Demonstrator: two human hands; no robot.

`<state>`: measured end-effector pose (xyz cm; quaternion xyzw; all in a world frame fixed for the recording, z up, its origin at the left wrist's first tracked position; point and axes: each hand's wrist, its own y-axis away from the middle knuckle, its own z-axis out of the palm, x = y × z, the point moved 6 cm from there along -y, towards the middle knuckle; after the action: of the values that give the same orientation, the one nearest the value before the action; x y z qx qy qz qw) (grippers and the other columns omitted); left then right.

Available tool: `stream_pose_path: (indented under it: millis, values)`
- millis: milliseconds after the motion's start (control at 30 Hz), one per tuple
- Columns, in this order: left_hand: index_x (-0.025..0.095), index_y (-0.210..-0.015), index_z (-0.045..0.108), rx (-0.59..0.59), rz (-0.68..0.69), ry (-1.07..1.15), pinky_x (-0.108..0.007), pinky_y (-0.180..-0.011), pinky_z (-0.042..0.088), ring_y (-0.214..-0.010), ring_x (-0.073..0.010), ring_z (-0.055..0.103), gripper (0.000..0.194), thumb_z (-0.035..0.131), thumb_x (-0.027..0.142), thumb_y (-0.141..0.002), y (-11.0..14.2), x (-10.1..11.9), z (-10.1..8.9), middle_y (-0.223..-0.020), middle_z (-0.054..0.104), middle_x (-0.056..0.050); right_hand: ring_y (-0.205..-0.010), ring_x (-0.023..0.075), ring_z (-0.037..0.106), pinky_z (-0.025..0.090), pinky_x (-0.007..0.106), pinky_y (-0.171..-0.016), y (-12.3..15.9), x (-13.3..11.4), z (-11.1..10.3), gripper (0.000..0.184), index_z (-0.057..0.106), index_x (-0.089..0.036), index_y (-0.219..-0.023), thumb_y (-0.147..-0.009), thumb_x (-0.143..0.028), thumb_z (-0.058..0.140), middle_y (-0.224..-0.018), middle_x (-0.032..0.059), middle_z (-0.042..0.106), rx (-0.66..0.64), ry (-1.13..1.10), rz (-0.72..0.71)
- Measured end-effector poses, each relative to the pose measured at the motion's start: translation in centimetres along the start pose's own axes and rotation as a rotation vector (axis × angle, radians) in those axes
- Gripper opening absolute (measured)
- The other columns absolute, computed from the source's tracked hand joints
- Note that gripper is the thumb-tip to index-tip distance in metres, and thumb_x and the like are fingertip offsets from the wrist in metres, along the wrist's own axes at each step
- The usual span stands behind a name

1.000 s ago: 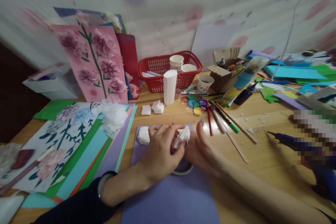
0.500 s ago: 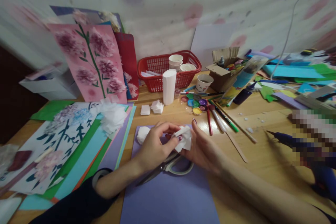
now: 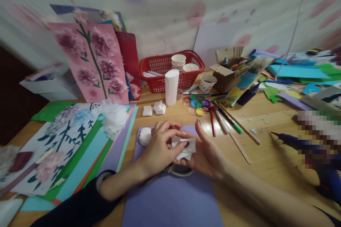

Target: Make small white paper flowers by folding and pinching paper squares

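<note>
A small stack of white tissue paper squares lies over the fingers of my right hand, whose palm faces up with the thumb held apart. From above, my left hand presses its thumb on the stack; its other fingers curl behind the paper, partly hidden. Below both hands, scissors rest on a purple sheet, their blades mostly covered by my left hand and wrist. A white crumpled paper ball sits just left of my left hand.
Behind stand a white paper roll, small paper squares and a red basket with cups. Paints, brushes and a glue gun lie right. Left are coloured sheets and a paper pompom.
The paper squares now lie flatter across my right fingers. My left thumb has shifted slightly right and down over them, and my hands hide more of the scissors.
</note>
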<state>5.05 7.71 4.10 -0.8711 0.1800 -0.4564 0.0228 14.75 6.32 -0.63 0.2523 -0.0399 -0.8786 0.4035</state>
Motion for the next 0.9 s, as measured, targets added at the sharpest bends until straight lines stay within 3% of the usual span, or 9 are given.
stream_pose_path:
  millis: [100, 267, 367, 633, 767, 900]
  values:
    - [0.023, -0.095, 0.071, 0.054, 0.024, -0.045, -0.042, -0.095, 0.044, -0.112, -0.0250, 0.053, 0.024, 0.072, 0.012, -0.075, 0.0, 0.0, -0.3, -0.112, 0.063, -0.006, -0.081, 0.0203, 0.070, 0.055, 0.037, -0.076, 0.0, -0.1, 0.2, 0.050, 0.061, -0.018, -0.104, -0.090, -0.064, 0.047, -0.090, 0.0084, 0.072, -0.001, -0.028, -0.011]
    - [0.026, -0.086, 0.074, 0.189, 0.322, -0.275, -0.043, -0.090, 0.037, -0.101, -0.0244, 0.054, 0.009, 0.073, 0.021, -0.079, 0.7, 1.8, -1.3, -0.102, 0.069, -0.004, -0.070, 0.0159, 0.068, 0.055, 0.034, -0.073, 0.1, -0.2, 0.4, 0.048, 0.063, -0.016, -0.103, -0.093, -0.060, 0.045, -0.082, 0.0035, 0.070, -0.055, -0.128, 0.000]
    - [0.024, -0.088, 0.075, 0.190, 0.426, -0.359, -0.043, -0.087, 0.033, -0.096, -0.0246, 0.052, 0.007, 0.071, 0.025, -0.083, 1.1, 2.6, -1.3, -0.095, 0.073, -0.003, -0.068, 0.0140, 0.066, 0.054, 0.032, -0.074, 0.1, -0.2, 0.4, 0.050, 0.062, -0.015, -0.104, -0.094, -0.060, 0.043, -0.079, 0.0014, 0.067, -0.091, -0.173, 0.011]
    - [0.022, -0.095, 0.073, 0.146, 0.466, -0.446, -0.043, -0.081, 0.025, -0.091, -0.0220, 0.054, 0.017, 0.057, 0.019, -0.093, 1.3, 2.9, -0.8, -0.097, 0.076, -0.001, -0.074, 0.0183, 0.064, 0.052, 0.035, -0.074, 0.1, -0.2, 0.6, 0.054, 0.061, -0.016, -0.106, -0.097, -0.060, 0.031, -0.082, 0.0045, 0.066, -0.103, -0.102, -0.005]
    - [0.022, -0.095, 0.072, 0.126, 0.456, -0.440, -0.043, -0.081, 0.025, -0.088, -0.0206, 0.056, 0.018, 0.055, 0.018, -0.092, 1.1, 2.7, -0.8, -0.094, 0.075, -0.002, -0.075, 0.0199, 0.065, 0.052, 0.035, -0.076, 0.1, -0.2, 0.6, 0.045, 0.062, -0.017, -0.102, -0.090, -0.059, 0.049, -0.080, 0.0043, 0.067, -0.110, -0.062, -0.005]
    - [0.022, -0.092, 0.072, 0.120, 0.388, -0.422, -0.044, -0.085, 0.024, -0.089, -0.0208, 0.057, 0.019, 0.055, 0.015, -0.090, 0.6, 2.4, -1.4, -0.093, 0.075, -0.002, -0.076, 0.0194, 0.066, 0.053, 0.032, -0.071, 0.2, -0.2, 0.3, 0.033, 0.065, -0.018, -0.100, -0.082, -0.046, 0.068, -0.082, 0.0038, 0.070, -0.075, -0.020, -0.006]
